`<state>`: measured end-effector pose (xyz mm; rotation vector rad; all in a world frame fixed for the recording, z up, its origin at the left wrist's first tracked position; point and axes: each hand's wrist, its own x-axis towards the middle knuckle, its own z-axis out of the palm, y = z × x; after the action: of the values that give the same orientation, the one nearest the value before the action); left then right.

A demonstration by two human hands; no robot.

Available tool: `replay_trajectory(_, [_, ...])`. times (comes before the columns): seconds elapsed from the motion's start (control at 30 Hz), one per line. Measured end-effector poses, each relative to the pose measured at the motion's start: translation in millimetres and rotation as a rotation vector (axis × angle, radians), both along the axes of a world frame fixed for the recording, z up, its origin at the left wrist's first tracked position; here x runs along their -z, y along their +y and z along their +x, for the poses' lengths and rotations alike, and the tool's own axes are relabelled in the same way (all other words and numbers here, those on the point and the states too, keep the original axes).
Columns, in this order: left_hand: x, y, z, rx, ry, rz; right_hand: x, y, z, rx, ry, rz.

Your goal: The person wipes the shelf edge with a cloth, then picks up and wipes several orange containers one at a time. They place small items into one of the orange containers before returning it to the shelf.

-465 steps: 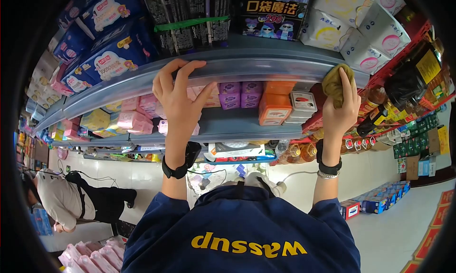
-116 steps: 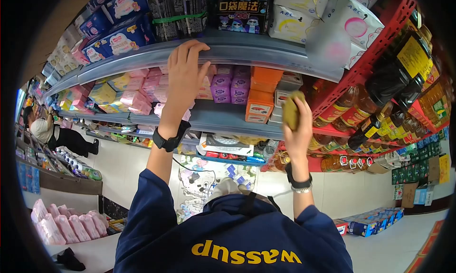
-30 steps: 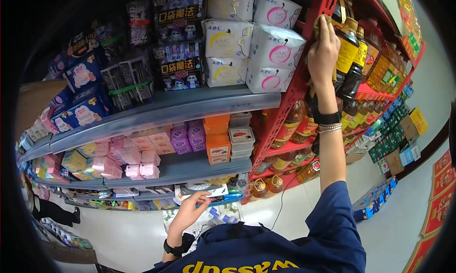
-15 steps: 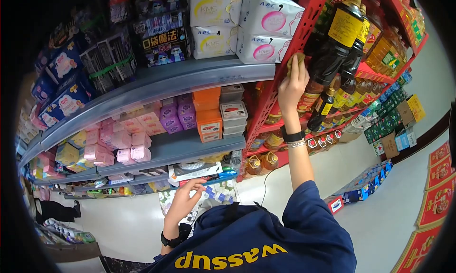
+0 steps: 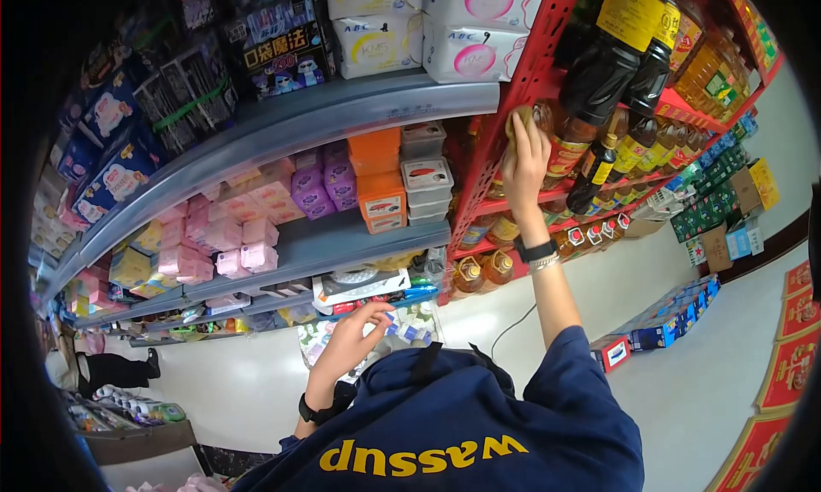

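Observation:
My right hand is closed on a yellowish-brown cloth. It presses the cloth to the red perforated shelf upright, just left of the dark bottles. Beside that hand stand a large dark bottle with a yellow label and a smaller dark bottle. My left hand hangs lower down in front of my body, its fingers apart and loosely bent, with nothing in them. Behind it are the lowest shelf's goods and blue-and-white packs.
Grey shelves at left carry white pad packs, pink packs and orange boxes. Oil bottles fill the red rack. Blue cartons stand on the floor at right. Another person's dark-clad leg shows far left.
My right hand has slid the cloth a little way down along the red upright. My left hand stays free, and the whole view has shifted slightly.

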<state>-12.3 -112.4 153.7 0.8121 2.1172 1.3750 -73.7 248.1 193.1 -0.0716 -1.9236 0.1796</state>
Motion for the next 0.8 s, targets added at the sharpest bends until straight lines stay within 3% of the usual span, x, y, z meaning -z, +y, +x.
replay_trajectory(0.1, [-6,1,0,-0.030,0.005,-0.030,6,2,-17,0.039,0.030,0.053])
replay_trajectory(0.3, [12,-11,3,-0.058,0.020,-0.026,78,6,-11,0.082,-0.033,0.080])
replay_trajectory(0.4, [22,-15,4,-0.070,-0.011,-0.057,111,8,5,0.029,-0.225,-0.056])
replay_trajectory(0.57, [25,-16,0,-0.081,-0.022,-0.094,150,-3,24,-0.010,-0.319,-0.257])
replay_trajectory(0.7, [32,-20,0,-0.119,-0.027,-0.102,184,-41,34,-0.089,-0.366,-0.498])
replay_trajectory(0.8, [42,-23,6,-0.142,-0.027,-0.074,196,-83,33,-0.148,-0.599,-0.620])
